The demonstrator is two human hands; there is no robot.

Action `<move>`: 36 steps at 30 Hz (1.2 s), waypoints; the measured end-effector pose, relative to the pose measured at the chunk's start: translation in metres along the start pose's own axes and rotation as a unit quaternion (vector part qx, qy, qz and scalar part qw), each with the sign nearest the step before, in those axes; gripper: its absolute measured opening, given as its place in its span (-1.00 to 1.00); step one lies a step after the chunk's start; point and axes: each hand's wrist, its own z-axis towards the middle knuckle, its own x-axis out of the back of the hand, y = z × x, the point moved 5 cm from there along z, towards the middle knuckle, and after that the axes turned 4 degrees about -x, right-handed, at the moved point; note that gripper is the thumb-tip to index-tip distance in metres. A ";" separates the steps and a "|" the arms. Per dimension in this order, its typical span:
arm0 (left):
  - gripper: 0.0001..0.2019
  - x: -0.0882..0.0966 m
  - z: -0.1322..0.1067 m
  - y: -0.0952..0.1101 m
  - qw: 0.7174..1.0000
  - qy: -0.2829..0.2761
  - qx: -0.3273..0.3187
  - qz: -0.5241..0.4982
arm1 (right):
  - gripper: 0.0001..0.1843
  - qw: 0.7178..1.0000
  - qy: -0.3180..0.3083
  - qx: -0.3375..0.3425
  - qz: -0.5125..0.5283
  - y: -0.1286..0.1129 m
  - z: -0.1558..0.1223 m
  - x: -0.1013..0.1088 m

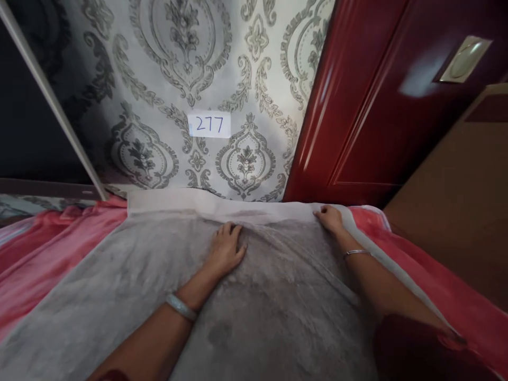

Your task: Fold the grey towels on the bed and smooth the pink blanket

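A grey plush blanket (254,296) is spread in front of me, with a paler strip (170,200) along its far edge by the wall. My left hand (227,247) lies on the blanket near the middle of that edge, palm down, fingers stretched and thumb apart. At the far right corner, my right hand (330,217) pinches the pale edge between thumb and fingers. A raised crease runs across the blanket between the two hands toward my right forearm.
Pink plush cloth (79,233) shows beneath the blanket on both sides. Behind stands a patterned wall with a paper label (209,124) reading 277. A dark screen (35,111) is at left; a red door (357,106) and a brown panel (456,201) are at right.
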 end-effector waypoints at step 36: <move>-0.42 -0.017 0.005 0.006 0.973 -0.152 -0.171 -0.039 | -0.48 0.976 -0.009 0.004 -0.218 0.034 -0.027 0.021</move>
